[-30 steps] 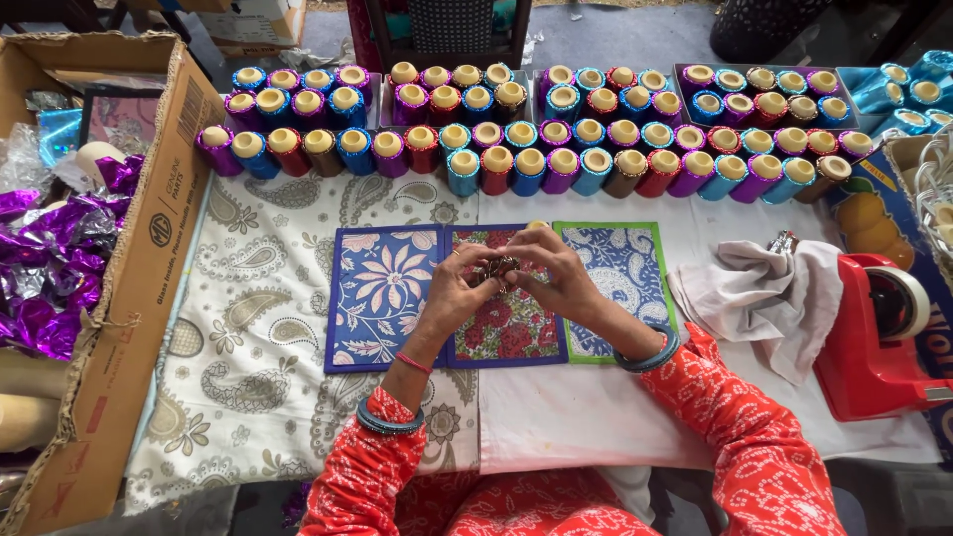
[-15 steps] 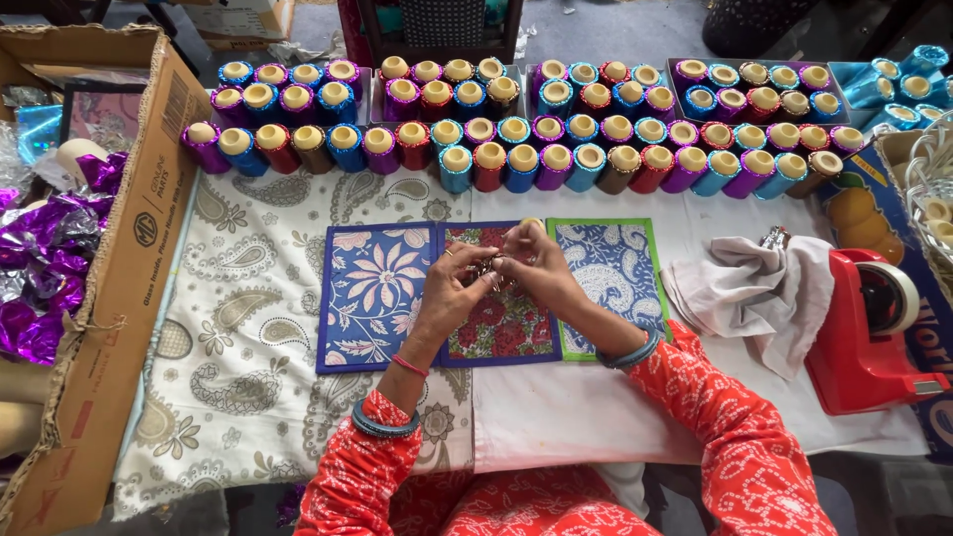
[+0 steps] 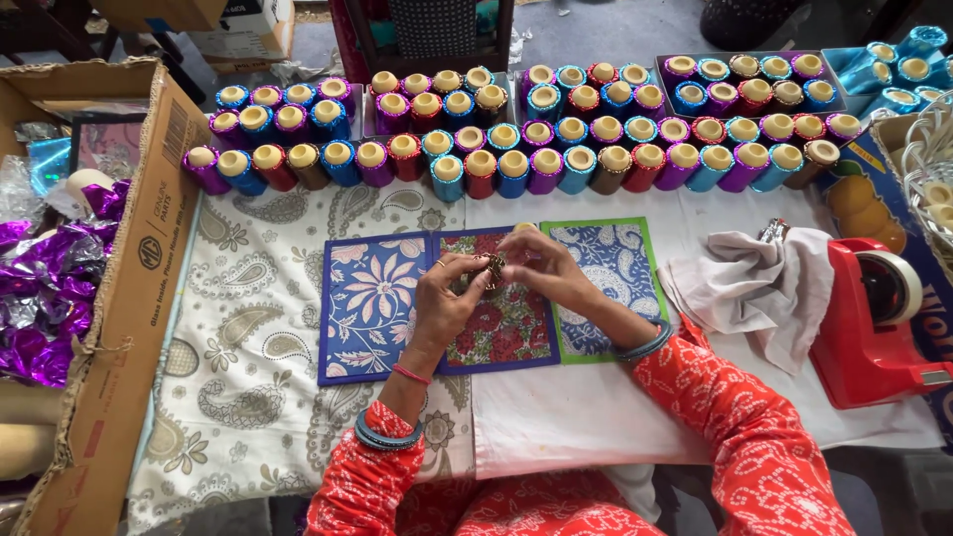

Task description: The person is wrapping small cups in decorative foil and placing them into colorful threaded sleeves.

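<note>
- At the far left of the frame a cardboard box stands open, with crumpled purple foil inside it.
- A paisley cloth covers the left and lower-left part of the table.
- Across the upper part of the frame run rows of foil-wrapped rolls in blue, purple, red and brown, standing on end.
- At centre lie 3 patterned cards side by side: a blue floral card, a red floral card and a green-edged card.
- The left hand is curled, its fingertips pinching a small dark ornament just above the red floral card.
- The right hand meets it from the other side, fingers narrow and closed on the same ornament.
- To the right of the cards a crumpled grey cloth lies on the table.
- At the right edge sits a red tape dispenser.
</note>
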